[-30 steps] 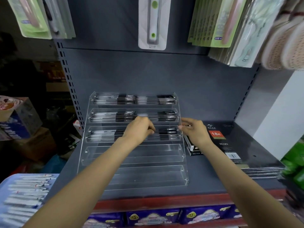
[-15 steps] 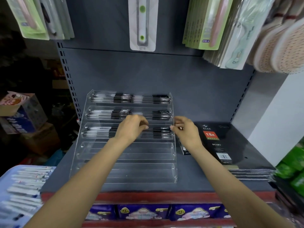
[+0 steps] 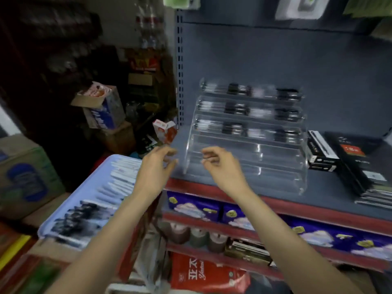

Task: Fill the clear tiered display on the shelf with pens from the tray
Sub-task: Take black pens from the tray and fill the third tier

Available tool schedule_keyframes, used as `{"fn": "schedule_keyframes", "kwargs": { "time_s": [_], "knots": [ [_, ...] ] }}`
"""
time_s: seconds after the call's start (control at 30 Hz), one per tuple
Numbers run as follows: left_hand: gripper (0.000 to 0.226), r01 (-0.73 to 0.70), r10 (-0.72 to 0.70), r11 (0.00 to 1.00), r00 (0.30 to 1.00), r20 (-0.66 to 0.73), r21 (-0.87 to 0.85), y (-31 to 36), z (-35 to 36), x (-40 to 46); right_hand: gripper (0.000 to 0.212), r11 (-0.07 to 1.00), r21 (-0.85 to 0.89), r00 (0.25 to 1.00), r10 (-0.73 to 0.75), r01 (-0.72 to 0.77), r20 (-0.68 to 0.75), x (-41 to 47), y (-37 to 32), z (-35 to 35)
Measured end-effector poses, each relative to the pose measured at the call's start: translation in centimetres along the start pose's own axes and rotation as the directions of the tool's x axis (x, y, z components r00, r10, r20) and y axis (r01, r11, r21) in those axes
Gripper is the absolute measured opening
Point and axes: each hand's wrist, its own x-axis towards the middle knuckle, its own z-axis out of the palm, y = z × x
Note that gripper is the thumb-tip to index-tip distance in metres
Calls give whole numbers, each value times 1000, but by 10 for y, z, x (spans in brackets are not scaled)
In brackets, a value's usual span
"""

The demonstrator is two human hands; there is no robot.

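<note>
The clear tiered display (image 3: 248, 158) stands on the grey shelf (image 3: 318, 194). Its three upper tiers hold rows of black-and-clear pens (image 3: 250, 109); its lower tiers hold none. A light blue tray (image 3: 89, 183) with several pens lies at lower left, beside the shelf. My left hand (image 3: 156, 168) hovers with fingers apart between the tray and the display, holding nothing. My right hand (image 3: 221, 164) hovers in front of the display's left lower corner, fingers loosely curled, nothing in it. The view is motion-blurred.
Black diary boxes (image 3: 347, 158) lie right of the display. Blue packets (image 3: 195, 206) fill the shelf below, over jars and a red bag (image 3: 203, 272). Cardboard boxes (image 3: 25, 177) stand at left. Packaged goods hang overhead.
Both hands have pulled back from the third tier and swung left and down toward the tray. The camera has turned left, bringing the tray into fuller view.
</note>
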Motion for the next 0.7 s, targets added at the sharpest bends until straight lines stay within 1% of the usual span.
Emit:
{"fn": "schedule_keyframes", "kwargs": {
  "time_s": [0.1,0.2,0.3,0.37,0.43,0.53,0.63,0.7],
  "knots": [
    [24,108,-110,994,992,57,31,-72,-45,-34,27,999,25,996,17,-19,89,-16,-22,84],
    [26,167,-183,979,972,145,112,-144,-86,-65,27,999,-8,984,37,-37,176,-31,-37,167],
    [24,236,-271,957,935,231,166,-210,-122,-88,32,992,-90,935,119,-94,334,-46,-53,235],
    [20,263,-311,945,909,278,196,-248,-135,-95,37,981,-144,899,175,-127,402,-50,-59,270],
    [17,257,-326,935,895,304,244,-282,-140,-96,40,971,-206,877,205,-125,435,-48,-60,299],
    [23,176,-292,933,881,372,316,-315,-136,-92,44,941,-328,852,241,-88,465,-37,-52,331],
    [31,110,-253,945,845,471,309,-332,-129,-85,42,903,-426,846,263,-47,465,-22,-40,351],
    [33,101,-251,945,831,497,310,-342,-125,-80,39,873,-487,847,271,-17,457,-16,-31,360]
  ]
}}
